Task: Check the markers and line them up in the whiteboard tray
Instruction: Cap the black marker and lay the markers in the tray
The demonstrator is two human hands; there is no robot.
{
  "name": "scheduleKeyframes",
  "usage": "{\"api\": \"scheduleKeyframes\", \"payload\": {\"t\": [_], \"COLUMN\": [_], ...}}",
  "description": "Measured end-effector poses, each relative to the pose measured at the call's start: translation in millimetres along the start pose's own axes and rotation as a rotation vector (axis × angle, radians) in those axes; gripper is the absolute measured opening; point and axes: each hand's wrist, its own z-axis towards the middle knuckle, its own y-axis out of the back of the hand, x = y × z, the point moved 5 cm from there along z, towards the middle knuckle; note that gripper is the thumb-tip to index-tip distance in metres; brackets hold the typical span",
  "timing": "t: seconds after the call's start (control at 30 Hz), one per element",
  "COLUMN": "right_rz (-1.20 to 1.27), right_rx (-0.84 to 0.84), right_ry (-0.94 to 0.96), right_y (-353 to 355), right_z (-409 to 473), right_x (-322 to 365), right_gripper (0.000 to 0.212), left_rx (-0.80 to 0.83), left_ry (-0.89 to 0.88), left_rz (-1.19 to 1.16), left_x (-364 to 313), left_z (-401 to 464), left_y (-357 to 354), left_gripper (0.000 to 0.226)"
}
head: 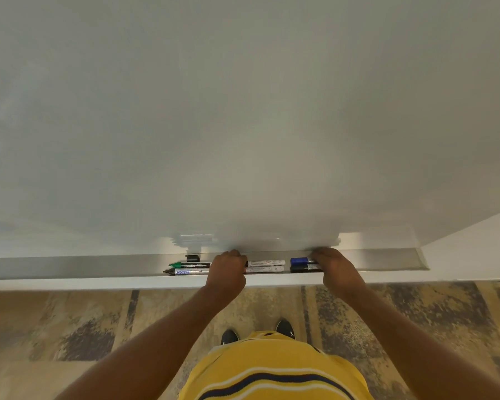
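Observation:
A metal whiteboard tray runs below the board. At its left lie a green marker and an uncapped black marker, with a loose black cap behind them. Two white-bodied markers lie side by side in the middle. My left hand covers their left ends, fingers curled down over them. A blue-capped marker and a black-capped marker lie at the right. My right hand rests on their right ends, fingers curled over them.
The whiteboard fills the upper view, blank apart from faint smudges above the tray. The tray ends at the right near a white wall. Below are a patterned floor, my shoes and a yellow striped shirt.

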Motion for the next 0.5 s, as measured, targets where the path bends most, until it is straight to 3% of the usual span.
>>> {"api": "scheduleKeyframes", "payload": {"t": [0.17,0.5], "right_rz": [0.020,0.044], "right_rx": [0.000,0.016], "right_ry": [0.039,0.074], "right_y": [-1.3,-4.8], "right_z": [0.0,2.5], "right_x": [3.7,16.5], "right_gripper": [0.044,0.035], "left_rx": [-0.003,-0.001], "left_ry": [-0.067,-0.061], "left_rz": [0.086,0.104], "left_x": [-5.3,-1.7], "left_z": [4.3,6.0], "left_y": [-5.9,-9.0], "left_gripper": [0.034,0.021]}}
